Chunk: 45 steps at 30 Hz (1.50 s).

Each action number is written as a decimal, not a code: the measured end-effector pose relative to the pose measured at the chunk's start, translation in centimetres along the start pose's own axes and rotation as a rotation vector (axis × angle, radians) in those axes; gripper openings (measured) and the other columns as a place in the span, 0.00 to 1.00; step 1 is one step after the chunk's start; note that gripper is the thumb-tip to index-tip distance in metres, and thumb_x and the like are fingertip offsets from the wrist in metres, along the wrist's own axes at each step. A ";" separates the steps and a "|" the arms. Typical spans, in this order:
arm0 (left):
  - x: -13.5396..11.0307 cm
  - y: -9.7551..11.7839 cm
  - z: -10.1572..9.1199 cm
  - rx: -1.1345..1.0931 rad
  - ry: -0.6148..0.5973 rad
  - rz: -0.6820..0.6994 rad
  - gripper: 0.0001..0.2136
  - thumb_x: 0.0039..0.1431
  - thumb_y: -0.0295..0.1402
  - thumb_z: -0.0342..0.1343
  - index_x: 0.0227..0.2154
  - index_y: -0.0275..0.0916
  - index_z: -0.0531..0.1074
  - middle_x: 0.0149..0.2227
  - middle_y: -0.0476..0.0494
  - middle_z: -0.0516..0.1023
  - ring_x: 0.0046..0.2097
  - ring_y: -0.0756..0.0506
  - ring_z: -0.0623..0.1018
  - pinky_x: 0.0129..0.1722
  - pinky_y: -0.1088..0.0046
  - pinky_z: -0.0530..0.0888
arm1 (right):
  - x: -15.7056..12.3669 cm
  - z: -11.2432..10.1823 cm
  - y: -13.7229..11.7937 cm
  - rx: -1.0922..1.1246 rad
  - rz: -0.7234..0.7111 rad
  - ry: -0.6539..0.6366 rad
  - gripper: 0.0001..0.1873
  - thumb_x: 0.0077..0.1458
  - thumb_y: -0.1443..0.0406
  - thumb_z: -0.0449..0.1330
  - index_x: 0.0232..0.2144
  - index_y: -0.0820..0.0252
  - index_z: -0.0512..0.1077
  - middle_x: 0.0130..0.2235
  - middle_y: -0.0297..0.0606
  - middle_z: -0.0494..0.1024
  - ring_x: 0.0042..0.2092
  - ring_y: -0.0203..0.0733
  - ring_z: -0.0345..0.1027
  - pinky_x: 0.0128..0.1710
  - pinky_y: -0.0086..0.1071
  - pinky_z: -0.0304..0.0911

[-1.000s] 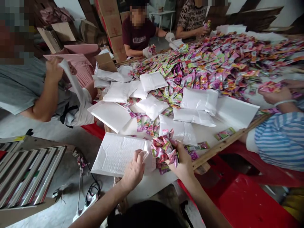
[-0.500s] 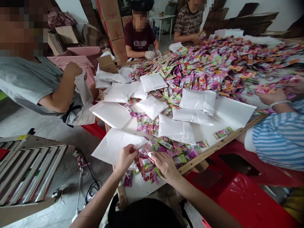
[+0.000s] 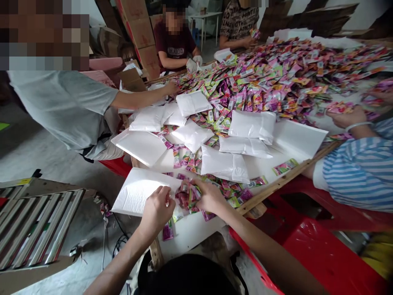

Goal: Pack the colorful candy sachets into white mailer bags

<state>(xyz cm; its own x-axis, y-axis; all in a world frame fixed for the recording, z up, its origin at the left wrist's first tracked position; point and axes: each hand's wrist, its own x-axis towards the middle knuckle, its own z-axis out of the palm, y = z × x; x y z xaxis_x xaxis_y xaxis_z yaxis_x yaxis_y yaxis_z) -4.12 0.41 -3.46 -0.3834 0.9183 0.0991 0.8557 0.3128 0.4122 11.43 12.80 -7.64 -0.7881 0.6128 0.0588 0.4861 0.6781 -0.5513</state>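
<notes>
My left hand (image 3: pixel 158 206) is closed at the open end of a white padded mailer (image 3: pixel 135 190), its fingers pinched on the edge. The mailer lies at the near left corner of the table. Close by on the right, my right hand (image 3: pixel 211 196) is wrapped round a bunch of small pink and green sachets (image 3: pixel 186 196), held at the mailer's mouth. Part of the bunch is hidden by the mailer edge and my fingers. More loose sachets (image 3: pixel 227 189) lie just beyond my right hand. A filled white mailer (image 3: pixel 225 164) rests behind them.
Several plump white mailers (image 3: pixel 251 125) and a large heap of sachets (image 3: pixel 276 82) cover the wood-edged table (image 3: pixel 273 186). Co-workers stand or sit around it: a grey shirt (image 3: pixel 67 102) left, a striped sleeve (image 3: pixel 359 172) right. A red plastic chair (image 3: pixel 307 241) is beside me.
My hands have moved apart at the mailer's mouth, and the sachet bunch is now raised to it. The grey-shirted co-worker has reached an arm across the table's far left.
</notes>
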 end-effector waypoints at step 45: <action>2.4 1.7 -1.1 0.175 0.004 -0.096 0.07 0.51 0.27 0.47 0.35 0.40 0.61 0.24 0.52 0.69 0.26 0.47 0.72 0.26 0.74 0.61 | 4.8 0.7 -5.7 -0.233 0.266 -0.364 0.30 0.37 0.66 0.64 0.45 0.67 0.62 0.33 0.44 0.75 0.36 0.51 0.71 0.30 0.35 0.64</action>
<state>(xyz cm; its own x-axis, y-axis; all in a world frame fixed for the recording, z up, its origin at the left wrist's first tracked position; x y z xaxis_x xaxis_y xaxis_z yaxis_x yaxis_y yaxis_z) -3.98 2.84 -1.50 -0.4677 0.8810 0.0709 0.8622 0.4371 0.2559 4.57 11.58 -4.82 -0.6862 0.6234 -0.3750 0.7263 0.6160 -0.3049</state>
